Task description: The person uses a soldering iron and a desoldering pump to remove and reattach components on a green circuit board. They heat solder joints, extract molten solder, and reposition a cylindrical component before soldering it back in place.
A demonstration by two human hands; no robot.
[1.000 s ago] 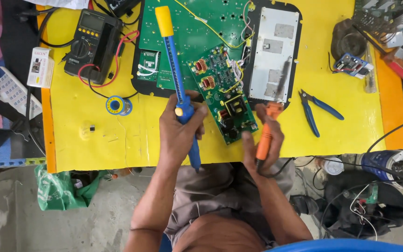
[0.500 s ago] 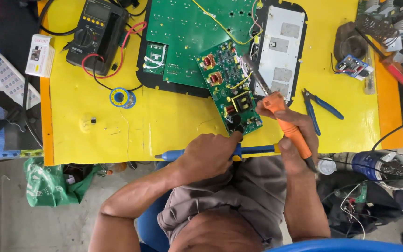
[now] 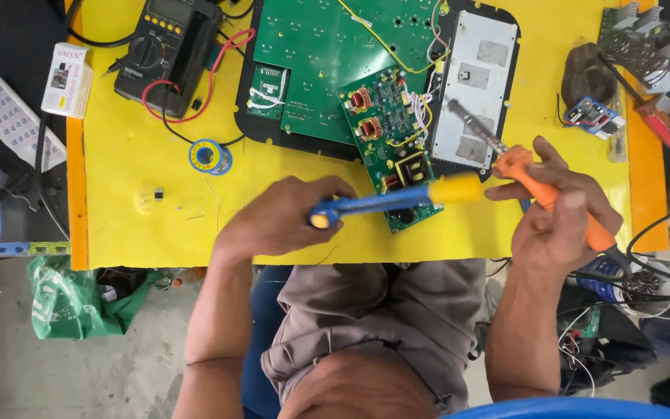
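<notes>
the yellow table [image 3: 149,233] fills the upper part of the view, with a large green circuit board [image 3: 327,46] in a black frame at its far middle and a grey metal plate [image 3: 478,85] just to the right of it. a black multimeter [image 3: 166,50] with red and black leads sits at the far left, a small spool of solder wire [image 3: 209,157] near it. a smaller green circuit board [image 3: 389,140] lies tilted over the edge of the large board, reaching toward the person.

the left hand [image 3: 277,217] is closed around the blue body of a desoldering pump [image 3: 397,198]; its long axis runs nearly level, left to right, with the yellow end pointing right over the small board's near corner. the right hand [image 3: 556,221] grips the orange handle of a soldering iron [image 3: 517,163]; its axis slants, the metal tip pointing up and left over the grey plate, the cord end down and right. the 2 tools are near each other but apart.
</notes>
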